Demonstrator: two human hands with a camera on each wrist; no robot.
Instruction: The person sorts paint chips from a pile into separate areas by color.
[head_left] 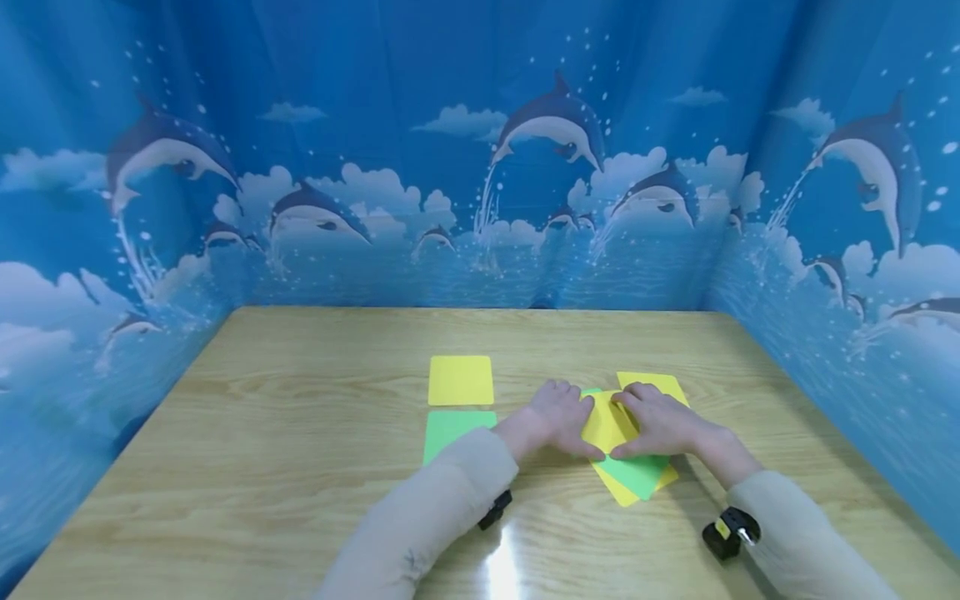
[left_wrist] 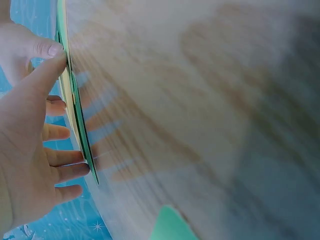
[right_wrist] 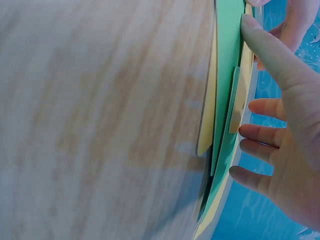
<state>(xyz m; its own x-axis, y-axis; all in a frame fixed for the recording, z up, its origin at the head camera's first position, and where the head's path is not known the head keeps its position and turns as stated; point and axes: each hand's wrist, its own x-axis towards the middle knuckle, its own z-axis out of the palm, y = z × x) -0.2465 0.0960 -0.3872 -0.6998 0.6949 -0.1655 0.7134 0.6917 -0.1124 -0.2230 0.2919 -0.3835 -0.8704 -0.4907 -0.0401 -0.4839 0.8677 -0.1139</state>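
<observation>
A loose pile of yellow and green cards (head_left: 633, 477) lies on the wooden table (head_left: 300, 467), right of centre. Both hands lie flat on top of it. My left hand (head_left: 558, 417) covers the pile's left side and my right hand (head_left: 660, 421) its right side, with the thumbs nearly meeting at the near edge of the top yellow card (head_left: 603, 425). In the left wrist view the cards (left_wrist: 80, 135) appear edge-on, with the left hand (left_wrist: 30, 165) spread over them and its thumb tip on their edge. The right wrist view shows the fanned cards (right_wrist: 225, 100) under the right hand (right_wrist: 290, 150).
A single yellow card (head_left: 461, 380) lies left of the hands, with a single green card (head_left: 450, 429) just in front of it, partly under my left sleeve. Blue dolphin-print curtains (head_left: 480, 167) wall the table on three sides. Small black wrist cameras (head_left: 729, 533) sit under each sleeve.
</observation>
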